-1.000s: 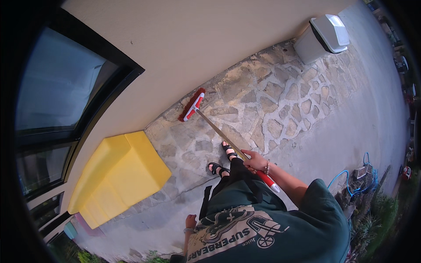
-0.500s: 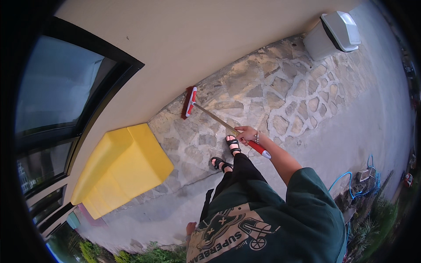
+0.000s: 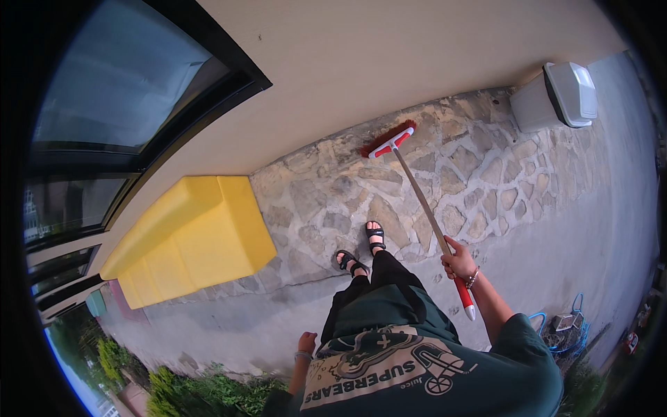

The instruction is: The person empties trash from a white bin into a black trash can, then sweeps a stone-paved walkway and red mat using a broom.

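Gripping a broom point(image 3: 422, 200) one-handed beside a building, a person is extending the right hand point(image 3: 458, 263) out to the right, its fingers clamped around the handle just beyond the red grip point(image 3: 463, 293). The bare forearm is slanting in from the near right, a beaded bracelet point(image 3: 472, 278) circling its wrist. The handle is slanting away to the far left, and the broom's red-and-white head point(image 3: 391, 143) is lying on the stone paving point(image 3: 389, 215) close to the foot of the wall point(image 3: 361, 76).

The left hand point(image 3: 306, 341) is hanging low at the near left, beside the shirt point(image 3: 445, 368). Its fingers are appearing too small to read, so whether they are together or apart cannot be told.

The shirt is covering the upper right arm and hiding most of the left. The right hand is concealing part of the handle, while the head is largely masking the dark red bristles point(image 3: 384, 136); whether they are touching the wall is hard to make out. A blue hose point(image 3: 578, 333) at the near right is partly disappearing behind the right sleeve, and the lens's dark rim is cutting off the window point(image 3: 125, 76) at the far left.
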